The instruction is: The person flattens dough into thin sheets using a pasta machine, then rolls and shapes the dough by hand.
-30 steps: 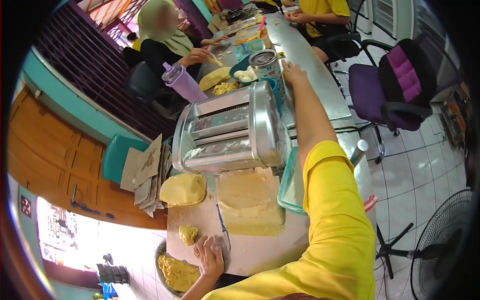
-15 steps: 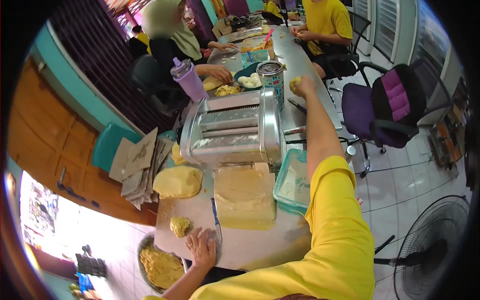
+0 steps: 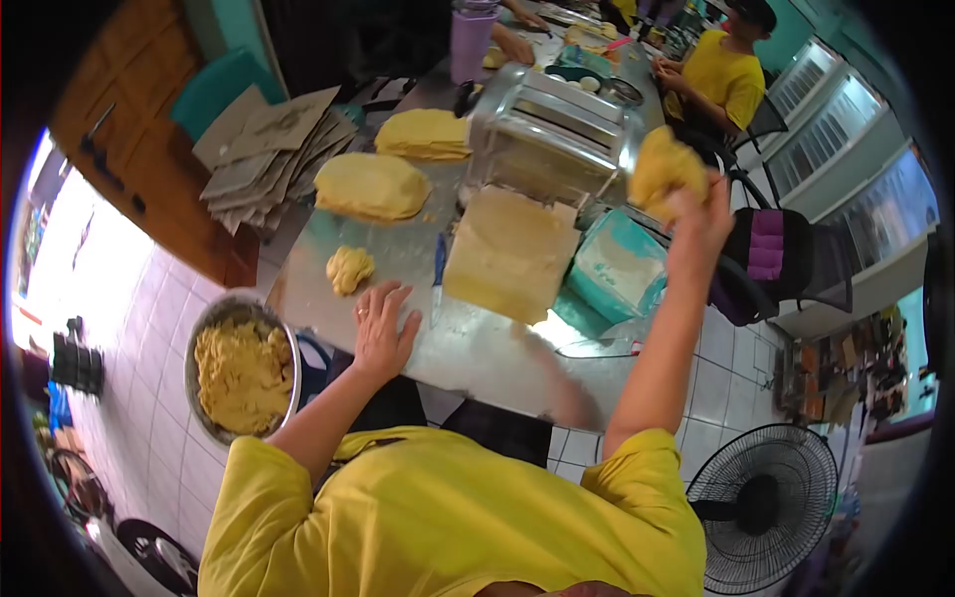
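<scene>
My right hand (image 3: 704,227) is raised at the table's right side, its fingers wrapped round a lump of yellow dough (image 3: 663,167). My left hand (image 3: 382,330) rests on the metal table (image 3: 468,343), fingers spread and holding nothing. Just beyond it sits a small dough lump (image 3: 349,269). A blue-handled knife (image 3: 440,261) lies to its right. Farther right, a flat tan sheet (image 3: 512,254) slopes in front of the dough roller machine (image 3: 557,134). Beside that sheet is a teal container (image 3: 589,274) with white powder inside. Two flattened dough slabs (image 3: 372,186) lie left of the machine.
A metal bowl (image 3: 296,370) of dough stands left of the table. Stacked cardboard (image 3: 264,149) is at the far left. A purple tumbler (image 3: 473,45) stands behind the machine. A person in yellow (image 3: 721,75) sits at the far right. A fan (image 3: 761,502) stands at right.
My right hand has drawn back from the table's far part toward me, bringing the dough lump. My view has tilted down and shifted. My left hand stays on the table near the small lump.
</scene>
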A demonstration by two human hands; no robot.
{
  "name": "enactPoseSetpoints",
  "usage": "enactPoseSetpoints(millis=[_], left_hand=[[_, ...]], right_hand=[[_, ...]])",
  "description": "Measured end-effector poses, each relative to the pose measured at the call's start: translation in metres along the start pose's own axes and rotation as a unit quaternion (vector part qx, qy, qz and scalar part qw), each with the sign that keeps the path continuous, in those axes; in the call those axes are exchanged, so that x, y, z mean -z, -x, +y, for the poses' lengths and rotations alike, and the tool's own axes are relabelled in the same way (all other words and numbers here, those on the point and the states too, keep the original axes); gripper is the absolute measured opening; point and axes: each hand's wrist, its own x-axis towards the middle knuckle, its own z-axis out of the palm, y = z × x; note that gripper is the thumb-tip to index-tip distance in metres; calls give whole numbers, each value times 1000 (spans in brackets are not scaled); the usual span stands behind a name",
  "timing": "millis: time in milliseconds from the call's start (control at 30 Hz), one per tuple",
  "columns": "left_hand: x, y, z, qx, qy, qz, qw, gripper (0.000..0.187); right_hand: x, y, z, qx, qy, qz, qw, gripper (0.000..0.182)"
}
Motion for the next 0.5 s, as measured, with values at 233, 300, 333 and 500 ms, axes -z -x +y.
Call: enactPoseSetpoints(millis=[233, 300, 333, 500], left_hand=[[23, 2, 18, 116, 691, -66, 710, 73], [39, 0, 1, 233, 696, -78, 675, 78], [44, 1, -7, 254, 692, -63, 673, 76], [44, 5, -25, 285, 560, -28, 778, 62]], right_hand=[[-137, 171, 50, -130, -49, -366, 920, 26], [-160, 188, 51, -241, -97, -362, 895, 30], [-166, 192, 52, -260, -149, -352, 887, 36], [-196, 203, 40, -358, -220, -274, 865, 67]])
